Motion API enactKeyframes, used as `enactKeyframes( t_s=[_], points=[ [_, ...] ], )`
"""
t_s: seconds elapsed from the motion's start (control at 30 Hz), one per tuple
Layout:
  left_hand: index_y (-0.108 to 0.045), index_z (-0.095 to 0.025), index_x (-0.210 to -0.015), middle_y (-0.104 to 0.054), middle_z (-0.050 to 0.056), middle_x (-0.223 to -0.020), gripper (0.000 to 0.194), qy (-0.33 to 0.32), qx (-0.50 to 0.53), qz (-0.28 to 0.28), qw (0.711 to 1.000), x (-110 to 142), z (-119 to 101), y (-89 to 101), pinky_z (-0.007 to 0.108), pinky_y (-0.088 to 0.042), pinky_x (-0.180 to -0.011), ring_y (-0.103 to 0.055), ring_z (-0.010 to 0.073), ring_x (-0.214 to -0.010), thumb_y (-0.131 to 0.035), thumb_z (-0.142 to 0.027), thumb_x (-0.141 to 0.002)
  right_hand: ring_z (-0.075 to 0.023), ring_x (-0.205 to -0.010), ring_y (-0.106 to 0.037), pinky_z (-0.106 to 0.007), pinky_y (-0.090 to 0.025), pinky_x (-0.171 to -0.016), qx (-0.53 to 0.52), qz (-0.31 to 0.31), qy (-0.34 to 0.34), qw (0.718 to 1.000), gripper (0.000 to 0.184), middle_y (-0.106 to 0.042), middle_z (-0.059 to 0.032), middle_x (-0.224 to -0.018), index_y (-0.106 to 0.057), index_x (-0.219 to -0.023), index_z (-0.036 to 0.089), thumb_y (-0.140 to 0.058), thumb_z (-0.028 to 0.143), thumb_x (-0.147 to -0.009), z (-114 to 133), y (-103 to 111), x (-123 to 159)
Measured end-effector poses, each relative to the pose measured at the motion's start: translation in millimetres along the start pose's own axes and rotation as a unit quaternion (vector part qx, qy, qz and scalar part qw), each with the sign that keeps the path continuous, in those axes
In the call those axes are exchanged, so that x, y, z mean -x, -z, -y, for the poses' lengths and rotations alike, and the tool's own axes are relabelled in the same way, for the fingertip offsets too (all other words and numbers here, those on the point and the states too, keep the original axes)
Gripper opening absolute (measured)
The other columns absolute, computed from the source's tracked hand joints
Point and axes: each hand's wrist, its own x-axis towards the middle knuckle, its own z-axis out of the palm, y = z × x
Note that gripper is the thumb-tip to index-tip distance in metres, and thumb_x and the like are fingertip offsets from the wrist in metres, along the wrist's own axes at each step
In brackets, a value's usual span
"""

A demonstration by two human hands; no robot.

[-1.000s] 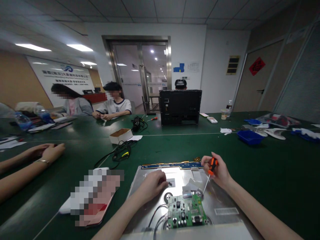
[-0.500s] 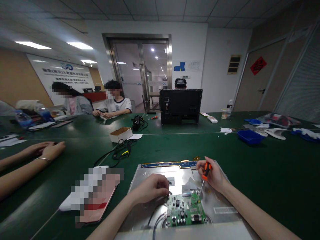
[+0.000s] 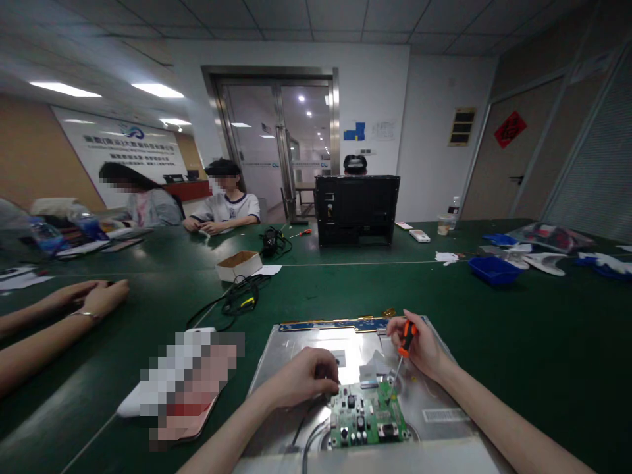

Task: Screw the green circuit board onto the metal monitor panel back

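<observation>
A green circuit board (image 3: 363, 416) lies on the metal back of a display panel (image 3: 291, 342). My right hand (image 3: 422, 345) is closed around the orange and black handle of a screwdriver (image 3: 407, 338), whose thin shaft slants down to the board's upper right part. My left hand (image 3: 311, 378) rests at the board's upper left corner, fingers curled and pressed together. Whatever may be between those fingertips is hidden. A flat ribbon cable (image 3: 368, 376) meets the board's top edge, and grey cables (image 3: 310, 440) run along its left side.
Two phones (image 3: 207, 395) lie left of the panel. Beyond them are a small open box (image 3: 239, 264) and black cables (image 3: 241, 299). A black monitor casing (image 3: 357, 210) stands across the table. Blue trays (image 3: 494, 270) sit at right. Another person's hands (image 3: 101, 299) rest at left.
My left hand has shifted slightly right along the board's upper left corner. My right hand and the screwdriver stay almost in the same place.
</observation>
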Motion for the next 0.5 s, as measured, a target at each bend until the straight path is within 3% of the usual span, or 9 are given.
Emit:
enactKeyframes(
  t_s=[0.5],
  points=[
    [-0.069, -0.016, -0.078, -0.056, -0.003, -0.071, 0.011, -0.001, -0.006, 0.007, 1.000, 1.0, 0.1, 3.7, 0.023, -0.036, -0.062, -0.049, 0.0133, -0.066, -0.072, -0.021, -0.068, -0.0082, -0.036, -0.040, -0.021, -0.025, -0.037, -0.010, -0.007, -0.004, 1.000, 0.055, -0.047, 0.0023, -0.044, -0.070, -0.062, 0.013, -0.065, 0.067, -0.072, 1.9, -3.0, 1.7]
  ],
)
